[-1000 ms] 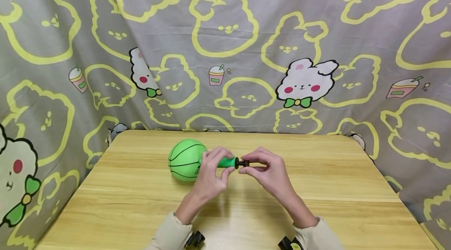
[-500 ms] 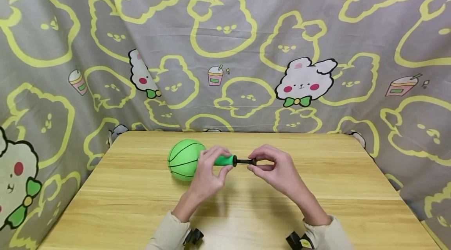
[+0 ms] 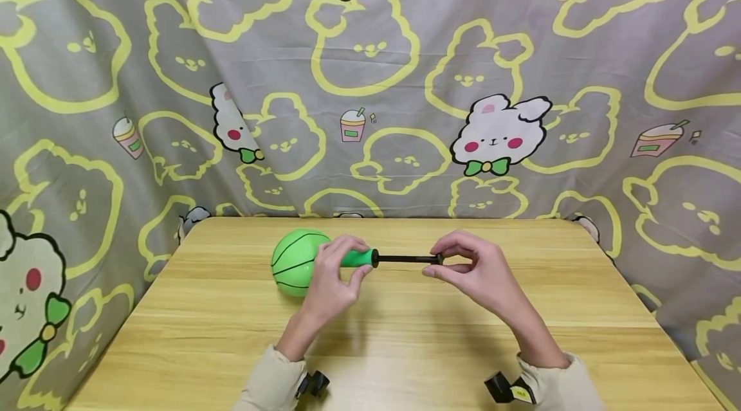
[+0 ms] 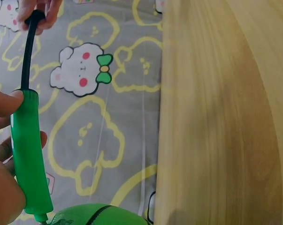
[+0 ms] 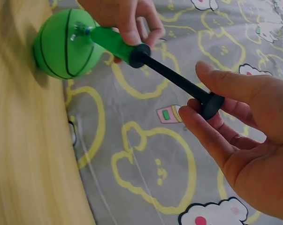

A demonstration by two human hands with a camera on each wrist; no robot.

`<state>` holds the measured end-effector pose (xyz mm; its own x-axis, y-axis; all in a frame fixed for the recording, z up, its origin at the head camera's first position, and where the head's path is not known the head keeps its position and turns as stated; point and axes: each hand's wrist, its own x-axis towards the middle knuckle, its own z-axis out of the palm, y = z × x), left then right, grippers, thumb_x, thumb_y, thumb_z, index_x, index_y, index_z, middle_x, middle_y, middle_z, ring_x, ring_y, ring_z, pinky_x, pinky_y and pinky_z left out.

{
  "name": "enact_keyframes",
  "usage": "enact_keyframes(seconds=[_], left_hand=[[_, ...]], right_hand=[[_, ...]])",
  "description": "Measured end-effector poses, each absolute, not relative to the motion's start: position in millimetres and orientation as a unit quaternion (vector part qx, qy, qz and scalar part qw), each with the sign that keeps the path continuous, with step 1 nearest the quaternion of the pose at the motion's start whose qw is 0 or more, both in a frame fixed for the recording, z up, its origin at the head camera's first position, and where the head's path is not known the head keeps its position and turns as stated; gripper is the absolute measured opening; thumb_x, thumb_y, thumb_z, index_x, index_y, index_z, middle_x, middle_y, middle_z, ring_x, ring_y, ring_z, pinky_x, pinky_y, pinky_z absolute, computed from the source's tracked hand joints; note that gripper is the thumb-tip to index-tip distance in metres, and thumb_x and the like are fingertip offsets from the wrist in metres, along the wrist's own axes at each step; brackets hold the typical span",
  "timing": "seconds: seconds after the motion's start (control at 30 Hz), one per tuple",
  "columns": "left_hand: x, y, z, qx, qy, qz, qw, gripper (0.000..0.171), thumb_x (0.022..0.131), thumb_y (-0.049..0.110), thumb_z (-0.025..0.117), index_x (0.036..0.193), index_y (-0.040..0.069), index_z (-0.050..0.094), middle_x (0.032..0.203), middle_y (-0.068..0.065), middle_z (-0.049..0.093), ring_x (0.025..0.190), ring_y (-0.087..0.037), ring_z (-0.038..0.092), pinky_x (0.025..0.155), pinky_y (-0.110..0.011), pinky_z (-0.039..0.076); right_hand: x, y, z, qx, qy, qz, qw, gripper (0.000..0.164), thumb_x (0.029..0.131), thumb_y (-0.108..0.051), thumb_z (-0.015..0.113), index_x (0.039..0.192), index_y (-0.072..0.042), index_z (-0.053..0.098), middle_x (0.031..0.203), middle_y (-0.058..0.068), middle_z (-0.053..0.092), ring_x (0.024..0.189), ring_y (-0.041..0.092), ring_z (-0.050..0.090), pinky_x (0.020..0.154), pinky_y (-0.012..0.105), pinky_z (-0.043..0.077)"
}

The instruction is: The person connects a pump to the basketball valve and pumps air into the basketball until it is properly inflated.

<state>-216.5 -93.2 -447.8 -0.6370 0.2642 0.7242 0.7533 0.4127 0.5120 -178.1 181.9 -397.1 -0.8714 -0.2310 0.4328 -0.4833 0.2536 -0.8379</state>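
A green hand pump (image 4: pixel 28 150) with a black rod lies level between the two hands, its nozzle end at a green ball (image 3: pixel 294 263) with black lines. My left hand (image 3: pixel 332 279) grips the pump's green barrel close to its black collar. With the fingertips of my right hand (image 3: pixel 477 269) I hold the black handle (image 5: pixel 211 105) at the end of the rod. The rod (image 5: pixel 174 77) stands well out of the barrel. In the right wrist view the nozzle meets the ball; the left hand partly covers the barrel in the head view.
The ball rests on a light wooden table (image 3: pixel 382 347). Behind the table hangs a grey curtain (image 3: pixel 399 76) with cartoon animals. Each wrist wears a small black camera, seen near the cuffs.
My right hand has moved right with the handle, drawing the rod far out of the barrel. The left hand, pump barrel and ball have shifted slightly left.
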Motion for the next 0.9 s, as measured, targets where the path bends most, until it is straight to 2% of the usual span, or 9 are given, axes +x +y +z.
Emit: enact_keyframes(seconds=[0.17, 0.4, 0.67, 0.9], left_hand=[[-217.6, -93.7, -446.5, -0.319, -0.792, -0.44, 0.279, 0.026, 0.083, 0.007, 0.079, 0.106, 0.011, 0.068, 0.109, 0.001, 0.069, 0.107, -0.018, 0.064, 0.095, -0.046, 0.037], [-215.8, -91.2, -448.2, -0.314, -0.79, -0.436, 0.295, 0.027, 0.08, 0.005, 0.077, 0.106, 0.009, 0.068, 0.109, -0.003, 0.07, 0.108, -0.022, 0.064, 0.094, -0.047, 0.036], [-212.1, -85.9, -449.9, -0.313, -0.79, -0.437, 0.294, 0.027, 0.078, 0.003, 0.076, 0.104, 0.008, 0.068, 0.108, -0.004, 0.07, 0.106, -0.022, 0.064, 0.094, -0.048, 0.036], [-208.7, -79.9, -450.5, -0.325, -0.788, -0.439, 0.283, 0.026, 0.078, 0.003, 0.077, 0.102, 0.009, 0.068, 0.106, -0.002, 0.069, 0.104, -0.02, 0.064, 0.094, -0.046, 0.035]], right_hand=[[-177.0, 189.4, -392.6, 0.234, -0.78, 0.568, 0.117, 0.024, 0.083, -0.001, 0.083, 0.103, -0.002, 0.07, 0.102, 0.013, 0.07, 0.096, 0.03, 0.071, 0.077, 0.034, 0.06], [-179.8, 179.8, -397.7, 0.23, -0.757, 0.592, 0.152, 0.026, 0.079, 0.004, 0.084, 0.101, -0.007, 0.077, 0.1, 0.012, 0.071, 0.09, 0.02, 0.073, 0.075, 0.035, 0.06], [-181.6, 156.9, -410.8, 0.225, -0.749, 0.599, 0.172, 0.028, 0.078, 0.001, 0.086, 0.102, -0.011, 0.08, 0.096, 0.006, 0.073, 0.088, 0.021, 0.072, 0.073, 0.034, 0.06], [-182.8, 142.3, -422.3, 0.228, -0.748, 0.595, 0.186, 0.029, 0.076, 0.002, 0.087, 0.102, -0.011, 0.08, 0.096, 0.006, 0.073, 0.09, 0.021, 0.072, 0.072, 0.033, 0.06]])
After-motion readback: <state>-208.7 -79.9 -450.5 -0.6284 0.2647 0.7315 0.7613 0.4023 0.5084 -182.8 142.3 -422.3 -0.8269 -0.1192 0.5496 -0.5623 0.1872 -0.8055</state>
